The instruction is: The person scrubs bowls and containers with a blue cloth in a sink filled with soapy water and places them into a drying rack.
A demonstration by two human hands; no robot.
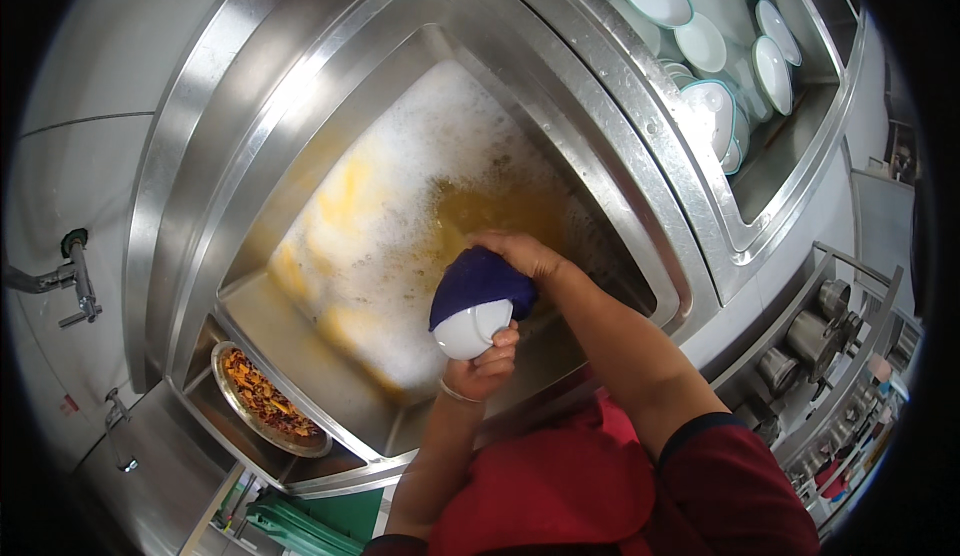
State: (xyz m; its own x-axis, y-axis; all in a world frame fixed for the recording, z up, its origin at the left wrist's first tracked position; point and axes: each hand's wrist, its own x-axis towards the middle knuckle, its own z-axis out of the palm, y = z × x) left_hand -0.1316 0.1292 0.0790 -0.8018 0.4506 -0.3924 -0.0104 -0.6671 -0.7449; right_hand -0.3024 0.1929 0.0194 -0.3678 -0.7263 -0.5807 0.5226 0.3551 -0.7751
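Note:
My left hand [484, 367] grips a white bowl [466, 333] by its foot, with the bowl tilted on its side. A dark blue cloth [480, 282] wraps over the bowl's far part and hides its rim. My right hand [521, 250] presses the cloth against the bowl from the far side; some of its fingers are hidden. Both hands are above the near part of a stainless steel sink [315, 327]. White foam and yellowish, murky water [487, 214] lie below them.
To the right, a second sink basin [787, 151] holds several white dishes [701, 42] with teal rims. A metal strainer bowl [277, 406] of reddish-orange scraps stands at the lower left. Wall taps [79, 278] are at far left; a rack with steel pots [814, 334] is at right.

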